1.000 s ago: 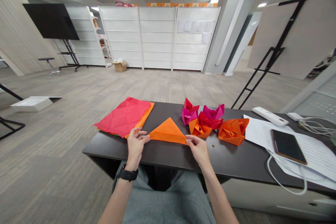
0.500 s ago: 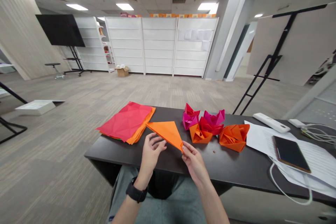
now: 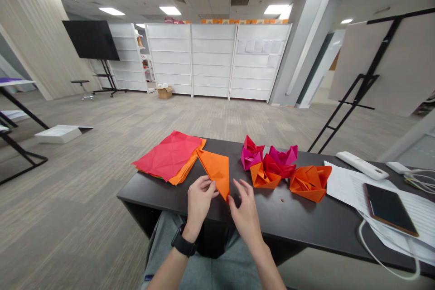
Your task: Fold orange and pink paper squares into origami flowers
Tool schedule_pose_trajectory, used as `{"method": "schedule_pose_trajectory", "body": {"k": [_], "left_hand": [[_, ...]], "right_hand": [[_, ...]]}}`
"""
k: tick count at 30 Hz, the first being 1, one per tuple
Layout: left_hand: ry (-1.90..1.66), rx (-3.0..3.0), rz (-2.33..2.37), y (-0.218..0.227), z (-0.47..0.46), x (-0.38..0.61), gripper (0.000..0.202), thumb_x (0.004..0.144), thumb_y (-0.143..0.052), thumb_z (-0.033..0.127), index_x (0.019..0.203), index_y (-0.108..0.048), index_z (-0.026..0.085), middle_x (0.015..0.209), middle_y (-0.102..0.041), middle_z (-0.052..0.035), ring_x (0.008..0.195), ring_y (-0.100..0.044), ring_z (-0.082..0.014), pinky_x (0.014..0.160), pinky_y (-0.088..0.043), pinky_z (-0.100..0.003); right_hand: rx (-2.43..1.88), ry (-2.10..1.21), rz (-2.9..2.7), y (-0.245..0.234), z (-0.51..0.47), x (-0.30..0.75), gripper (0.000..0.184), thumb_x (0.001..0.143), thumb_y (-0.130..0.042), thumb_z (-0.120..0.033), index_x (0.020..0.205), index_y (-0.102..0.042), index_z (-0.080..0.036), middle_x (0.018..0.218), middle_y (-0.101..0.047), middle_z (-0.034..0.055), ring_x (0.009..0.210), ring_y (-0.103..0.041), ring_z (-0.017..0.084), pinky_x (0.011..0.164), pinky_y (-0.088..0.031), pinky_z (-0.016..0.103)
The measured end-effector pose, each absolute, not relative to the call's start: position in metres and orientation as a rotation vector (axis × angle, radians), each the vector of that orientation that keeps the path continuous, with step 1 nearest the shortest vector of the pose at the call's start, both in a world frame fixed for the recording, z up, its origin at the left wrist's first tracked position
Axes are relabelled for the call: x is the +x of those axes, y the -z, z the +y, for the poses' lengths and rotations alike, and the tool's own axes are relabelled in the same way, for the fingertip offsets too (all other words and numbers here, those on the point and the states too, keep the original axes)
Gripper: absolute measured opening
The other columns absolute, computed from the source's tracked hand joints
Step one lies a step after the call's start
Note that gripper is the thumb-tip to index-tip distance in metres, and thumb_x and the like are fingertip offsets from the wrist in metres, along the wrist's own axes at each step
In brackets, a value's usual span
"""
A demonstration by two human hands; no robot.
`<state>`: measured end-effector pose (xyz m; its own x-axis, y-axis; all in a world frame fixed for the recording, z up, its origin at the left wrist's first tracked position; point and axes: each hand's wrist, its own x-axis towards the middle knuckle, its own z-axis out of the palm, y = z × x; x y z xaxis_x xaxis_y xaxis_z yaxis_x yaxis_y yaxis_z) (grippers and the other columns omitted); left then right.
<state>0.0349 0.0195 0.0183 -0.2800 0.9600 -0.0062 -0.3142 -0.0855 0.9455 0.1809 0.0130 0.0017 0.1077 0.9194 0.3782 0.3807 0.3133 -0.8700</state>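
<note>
A folded orange paper (image 3: 218,170), roughly a kite-shaped piece, stands out over the desk with its narrow tip toward me. My left hand (image 3: 200,197) pinches its left edge near the bottom between thumb and fingers. At the lower tip, the thumb of my right hand (image 3: 245,206) touches the paper while the other fingers are spread apart. Left of it lies a stack of creased sheets, a red sheet (image 3: 170,154) on top and orange sheets (image 3: 183,174) beneath. On the right sit several folded paper shapes, among them an orange one (image 3: 310,182), a red one (image 3: 275,166) and a magenta one (image 3: 287,156).
The dark desk (image 3: 152,197) carries printed papers (image 3: 343,181), a phone (image 3: 390,208), a white power strip (image 3: 362,165) and a white cable (image 3: 377,260) at the right. A black stand (image 3: 363,86) rises behind that end.
The orange paper has turned so its tip points more toward me. My left hand has come onto its edge, and my right hand's fingers have loosened from the tip. The view has shifted left.
</note>
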Motion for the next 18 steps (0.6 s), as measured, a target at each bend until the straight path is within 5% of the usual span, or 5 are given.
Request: {"method": "schedule_pose_trajectory", "body": {"k": [4, 12, 18], "left_hand": [[-1.564, 1.055, 1.244, -0.03, 0.015, 0.036, 0.032, 0.075, -0.078, 0.028, 0.103, -0.069, 0.016, 0.088, -0.075, -0.008, 0.073, -0.074, -0.0214, 0.063, -0.063, -0.029], [-1.491, 1.005, 1.18, -0.023, 0.024, 0.033, 0.038, 0.074, -0.079, 0.045, 0.096, -0.072, 0.016, 0.103, -0.072, -0.0117, 0.08, -0.072, -0.0227, 0.053, -0.06, -0.025], [-1.471, 0.977, 1.164, -0.019, 0.027, 0.031, 0.042, 0.072, -0.081, 0.048, 0.098, -0.072, 0.016, 0.101, -0.074, -0.0121, 0.082, -0.072, -0.024, 0.055, -0.06, -0.026]], "right_hand": [[-1.166, -0.454, -1.638, -0.024, 0.011, 0.173, 0.037, 0.095, -0.05, -0.031, 0.129, -0.064, -0.027, 0.141, -0.053, 0.0094, 0.13, -0.05, 0.027, 0.11, -0.041, 0.047], [-1.034, -0.836, -1.714, -0.032, 0.026, 0.165, 0.033, 0.095, -0.051, -0.034, 0.121, -0.069, -0.025, 0.117, -0.072, 0.0074, 0.108, -0.066, 0.025, 0.096, -0.052, 0.041], [-1.049, -0.838, -1.756, -0.034, 0.022, 0.165, 0.032, 0.096, -0.049, -0.036, 0.115, -0.073, -0.027, 0.123, -0.069, 0.0067, 0.115, -0.063, 0.025, 0.103, -0.047, 0.042]]}}
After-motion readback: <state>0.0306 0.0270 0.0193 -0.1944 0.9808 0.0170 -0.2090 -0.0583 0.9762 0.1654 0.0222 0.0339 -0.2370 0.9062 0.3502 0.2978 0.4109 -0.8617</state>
